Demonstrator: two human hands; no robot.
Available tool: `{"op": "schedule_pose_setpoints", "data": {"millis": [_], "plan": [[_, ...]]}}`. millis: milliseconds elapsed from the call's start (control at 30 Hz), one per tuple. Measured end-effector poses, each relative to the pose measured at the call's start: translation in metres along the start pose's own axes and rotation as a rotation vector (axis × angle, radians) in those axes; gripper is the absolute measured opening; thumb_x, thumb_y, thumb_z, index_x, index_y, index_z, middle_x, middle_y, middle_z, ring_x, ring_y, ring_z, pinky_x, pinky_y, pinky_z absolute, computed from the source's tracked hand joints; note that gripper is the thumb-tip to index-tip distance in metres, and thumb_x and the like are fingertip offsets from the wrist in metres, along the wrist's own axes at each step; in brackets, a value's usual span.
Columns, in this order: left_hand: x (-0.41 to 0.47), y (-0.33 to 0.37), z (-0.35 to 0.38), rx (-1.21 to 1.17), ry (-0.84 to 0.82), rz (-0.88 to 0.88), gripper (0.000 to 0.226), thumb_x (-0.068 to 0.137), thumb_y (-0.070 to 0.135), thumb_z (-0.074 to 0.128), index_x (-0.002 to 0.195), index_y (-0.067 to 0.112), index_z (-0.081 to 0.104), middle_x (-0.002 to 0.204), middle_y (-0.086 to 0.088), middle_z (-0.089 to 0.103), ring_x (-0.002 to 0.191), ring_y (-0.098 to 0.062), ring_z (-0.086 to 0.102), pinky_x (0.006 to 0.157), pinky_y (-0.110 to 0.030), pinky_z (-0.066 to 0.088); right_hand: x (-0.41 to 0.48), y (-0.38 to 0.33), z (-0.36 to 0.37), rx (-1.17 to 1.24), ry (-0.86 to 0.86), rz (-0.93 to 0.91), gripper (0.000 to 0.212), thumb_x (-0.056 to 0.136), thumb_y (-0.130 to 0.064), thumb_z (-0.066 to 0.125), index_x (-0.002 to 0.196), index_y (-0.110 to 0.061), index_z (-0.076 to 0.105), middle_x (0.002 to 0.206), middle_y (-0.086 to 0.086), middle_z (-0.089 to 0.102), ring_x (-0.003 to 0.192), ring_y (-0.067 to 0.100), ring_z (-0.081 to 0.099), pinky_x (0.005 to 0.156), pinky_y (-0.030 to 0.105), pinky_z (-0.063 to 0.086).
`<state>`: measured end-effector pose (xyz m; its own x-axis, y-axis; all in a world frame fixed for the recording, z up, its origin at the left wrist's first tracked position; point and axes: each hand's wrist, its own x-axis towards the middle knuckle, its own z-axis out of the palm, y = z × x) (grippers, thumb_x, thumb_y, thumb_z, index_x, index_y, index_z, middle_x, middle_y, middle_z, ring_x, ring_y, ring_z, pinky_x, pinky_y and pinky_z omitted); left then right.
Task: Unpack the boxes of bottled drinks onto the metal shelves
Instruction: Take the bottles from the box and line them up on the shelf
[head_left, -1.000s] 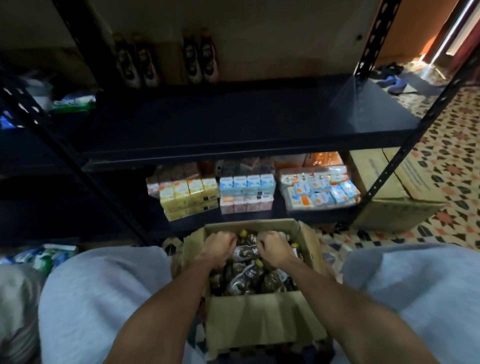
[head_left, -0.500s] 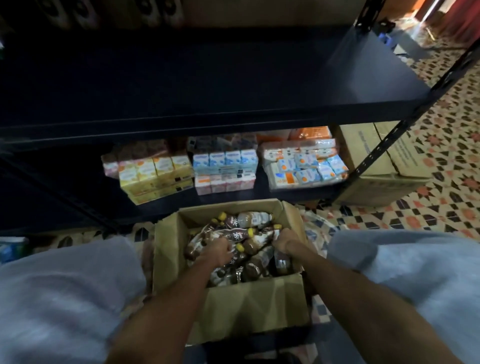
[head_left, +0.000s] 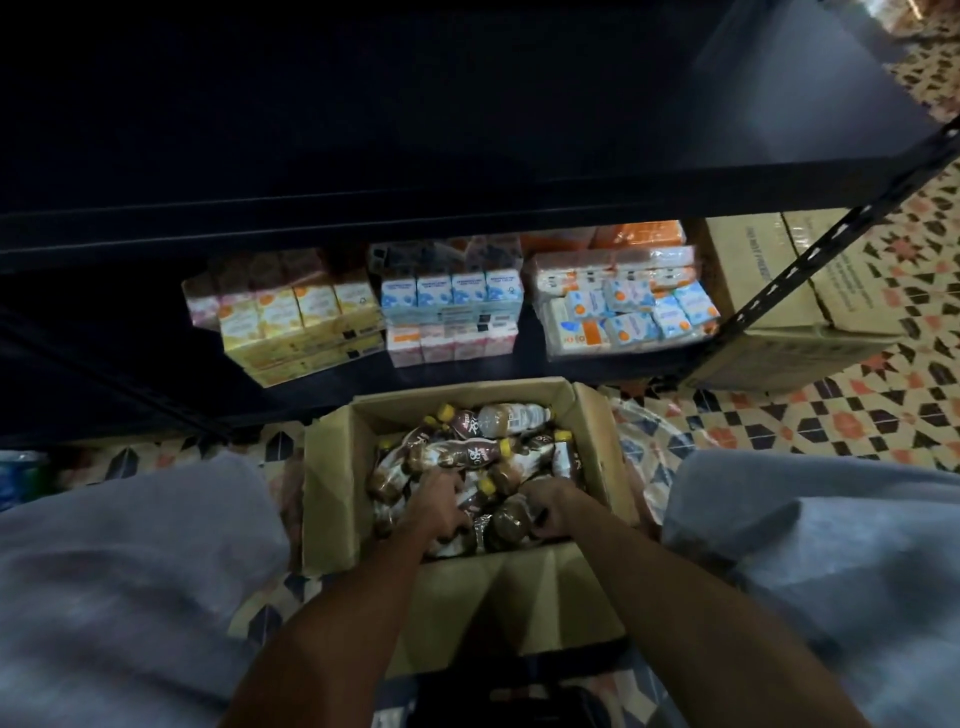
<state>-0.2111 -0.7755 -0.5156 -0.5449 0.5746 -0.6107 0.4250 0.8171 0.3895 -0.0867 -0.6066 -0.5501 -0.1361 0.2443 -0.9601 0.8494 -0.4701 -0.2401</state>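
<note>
An open cardboard box (head_left: 524, 587) stands on the floor between my knees, full of brown bottled drinks (head_left: 467, 452) with yellow caps lying in a heap. Both hands are down inside it at the near side. My left hand (head_left: 439, 506) has its fingers curled over the bottles in the middle. My right hand (head_left: 553, 506) curls round a dark brown bottle (head_left: 511, 522); the fingertips of both hands are hidden among the bottles. The dark metal shelf (head_left: 467, 130) spans the view above the box, its top bare.
The lower shelf holds yellow drink cartons (head_left: 296, 317), blue and pink cartons (head_left: 452, 312) and wrapped blue-orange packs (head_left: 623, 306). A closed cardboard box (head_left: 779, 312) sits on the patterned tile floor (head_left: 857, 415) to the right, behind the perforated upright (head_left: 810, 260). My grey-clad knees flank the box.
My head has tipped further down, so the shelf fills more of the top. Both hands have drawn from the box's far side to its near side and dug deeper among the bottles.
</note>
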Motion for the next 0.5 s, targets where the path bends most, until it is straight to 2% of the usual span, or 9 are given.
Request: {"op": "schedule_pose_setpoints", "data": {"millis": [67, 133, 200, 267, 300, 367, 433, 500], "plan": [[-0.004, -0.003, 0.002, -0.065, -0.016, 0.044, 0.052, 0.065, 0.023, 0.091, 0.095, 0.025, 0.048, 0.106, 0.001, 0.053, 0.093, -0.016, 0.052, 0.072, -0.029, 0.045, -0.005, -0.003, 0.000, 0.030, -0.072, 0.062, 0.026, 0.087, -0.004, 0.059, 0.113, -0.006, 0.062, 0.110, 0.014, 0.063, 0.096, 0.028, 0.060, 0.056, 0.033, 0.055], [-0.007, -0.005, 0.004, -0.138, -0.025, 0.046, 0.054, 0.068, 0.018, 0.089, 0.092, 0.024, 0.041, 0.093, 0.003, 0.054, 0.081, -0.014, 0.050, 0.060, -0.025, 0.037, -0.033, -0.007, 0.005, 0.058, -0.094, 0.108, 0.015, 0.091, -0.015, 0.068, 0.101, -0.006, 0.063, 0.098, 0.011, 0.065, 0.087, 0.023, 0.061, 0.053, 0.030, 0.054], [-0.010, -0.005, 0.000, -0.187, -0.005, 0.055, 0.053, 0.070, 0.018, 0.088, 0.101, 0.023, 0.045, 0.095, 0.003, 0.058, 0.084, -0.013, 0.054, 0.066, -0.029, 0.045, -0.053, -0.007, 0.007, 0.094, -0.071, 0.100, 0.015, 0.091, -0.020, 0.071, 0.089, -0.010, 0.059, 0.088, 0.008, 0.061, 0.078, 0.018, 0.058, 0.053, 0.030, 0.052], [-0.013, -0.005, -0.005, -0.248, 0.012, 0.075, 0.061, 0.069, 0.030, 0.088, 0.119, 0.020, 0.054, 0.112, 0.005, 0.064, 0.100, -0.014, 0.060, 0.089, -0.036, 0.053, -0.057, -0.006, 0.008, 0.120, -0.082, 0.072, 0.016, 0.086, -0.018, 0.074, 0.090, -0.011, 0.060, 0.089, 0.007, 0.062, 0.082, 0.018, 0.059, 0.058, 0.029, 0.052], [-0.012, -0.006, -0.005, -0.288, 0.028, 0.075, 0.065, 0.067, 0.040, 0.087, 0.122, 0.022, 0.058, 0.114, 0.008, 0.066, 0.103, -0.013, 0.062, 0.094, -0.037, 0.053, -0.058, -0.005, 0.009, 0.142, -0.102, 0.061, 0.021, 0.081, -0.017, 0.077, 0.094, -0.011, 0.062, 0.092, 0.007, 0.065, 0.085, 0.018, 0.061, 0.058, 0.030, 0.053], [-0.011, -0.003, -0.007, -0.343, 0.074, 0.071, 0.059, 0.066, 0.054, 0.079, 0.114, 0.024, 0.062, 0.107, 0.009, 0.069, 0.100, -0.013, 0.066, 0.090, -0.034, 0.054, -0.058, -0.004, 0.011, 0.169, -0.170, 0.030, 0.042, 0.064, -0.016, 0.084, 0.102, -0.012, 0.066, 0.099, 0.008, 0.069, 0.090, 0.021, 0.066, 0.056, 0.029, 0.055], [-0.022, 0.014, -0.018, -0.361, 0.106, 0.104, 0.045, 0.075, 0.046, 0.074, 0.111, 0.021, 0.062, 0.105, 0.008, 0.067, 0.102, -0.017, 0.065, 0.087, -0.028, 0.051, -0.065, -0.008, 0.014, 0.117, -0.196, -0.037, 0.062, 0.047, -0.022, 0.085, 0.106, -0.013, 0.067, 0.104, 0.008, 0.070, 0.095, 0.022, 0.065, 0.060, 0.030, 0.054], [-0.033, 0.029, -0.029, -0.423, 0.118, 0.113, 0.034, 0.084, 0.030, 0.073, 0.112, 0.018, 0.060, 0.107, 0.006, 0.064, 0.104, -0.016, 0.062, 0.088, -0.025, 0.047, -0.081, -0.015, 0.022, 0.017, -0.156, -0.147, 0.073, 0.046, -0.025, 0.084, 0.115, -0.015, 0.063, 0.117, 0.008, 0.069, 0.106, 0.023, 0.064, 0.071, 0.032, 0.056]]}}
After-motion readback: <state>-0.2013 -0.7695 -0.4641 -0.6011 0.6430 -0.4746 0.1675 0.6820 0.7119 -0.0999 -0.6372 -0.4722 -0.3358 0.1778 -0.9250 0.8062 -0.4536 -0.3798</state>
